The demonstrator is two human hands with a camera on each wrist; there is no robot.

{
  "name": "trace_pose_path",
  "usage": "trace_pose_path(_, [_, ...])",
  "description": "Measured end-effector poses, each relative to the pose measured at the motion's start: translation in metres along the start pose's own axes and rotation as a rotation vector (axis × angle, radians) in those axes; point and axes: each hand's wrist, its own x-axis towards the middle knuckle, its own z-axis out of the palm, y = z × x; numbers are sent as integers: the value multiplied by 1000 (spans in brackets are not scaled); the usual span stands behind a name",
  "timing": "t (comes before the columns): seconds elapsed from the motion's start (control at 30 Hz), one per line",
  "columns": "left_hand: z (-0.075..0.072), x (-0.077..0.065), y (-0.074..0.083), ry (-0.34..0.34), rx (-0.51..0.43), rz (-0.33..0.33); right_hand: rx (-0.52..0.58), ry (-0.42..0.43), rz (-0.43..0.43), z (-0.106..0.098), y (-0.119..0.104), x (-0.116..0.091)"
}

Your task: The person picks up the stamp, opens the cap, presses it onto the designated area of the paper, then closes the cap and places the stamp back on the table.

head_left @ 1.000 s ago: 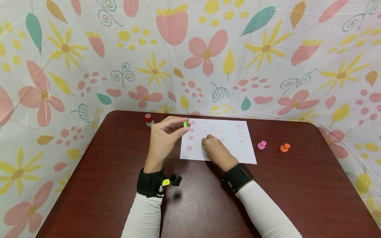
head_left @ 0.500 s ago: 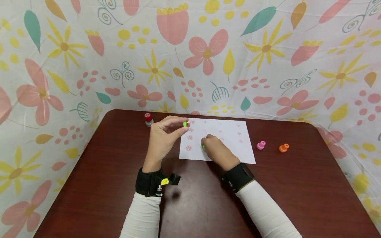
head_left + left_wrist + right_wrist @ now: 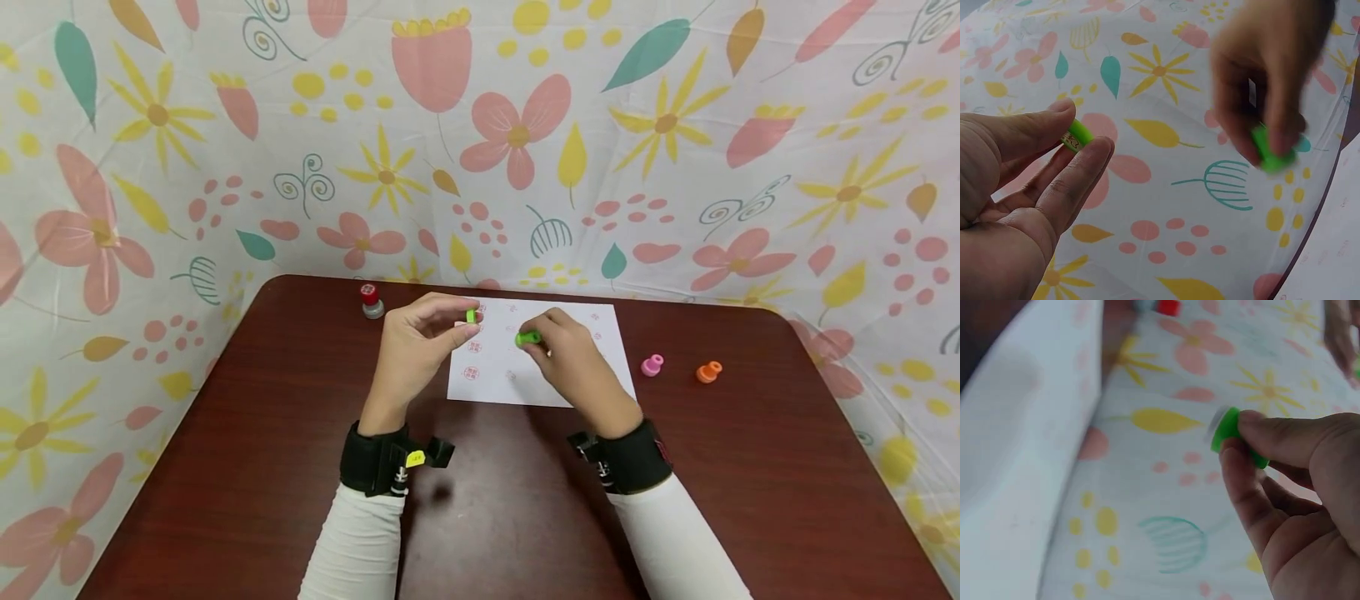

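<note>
Between thumb and fingertips, my left hand (image 3: 408, 358) pinches a small green cap (image 3: 471, 316) above the paper's left side. In the left wrist view a patterned face shows inside that cap (image 3: 1074, 139). My right hand (image 3: 581, 362) pinches a green toy stamp (image 3: 527, 337), tilted and lifted over the sheet. The right wrist view shows the stamp's pale end (image 3: 1215, 425) pointing away from the fingers. Beneath both hands lies a white sheet of paper (image 3: 551, 390) with columns of small red prints, partly hidden by the hands.
A red and grey stamp (image 3: 371, 302) stands at the back left of the brown table (image 3: 480, 500). To the right of the sheet are a pink stamp (image 3: 652, 365) and an orange stamp (image 3: 708, 372). A flowered cloth (image 3: 517, 208) hangs behind.
My right hand has risen from the paper with the green stamp, moving up and towards the back. A faint print shows where it was pressing. The left hand has barely moved.
</note>
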Motion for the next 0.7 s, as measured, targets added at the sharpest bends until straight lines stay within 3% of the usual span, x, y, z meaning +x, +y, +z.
trace_pose_path(0.17, [5, 0, 0, -20, -3, 9, 54, 115, -16, -26, -10, -5])
trace_pose_path(0.3, [8, 0, -1, -26, 4, 22, 117, 159, -14, -38, -15, -9])
trace_pose_path(0.7, [19, -1, -1, -49, -31, -26, 495, 147, 63, -35, -18, -11])
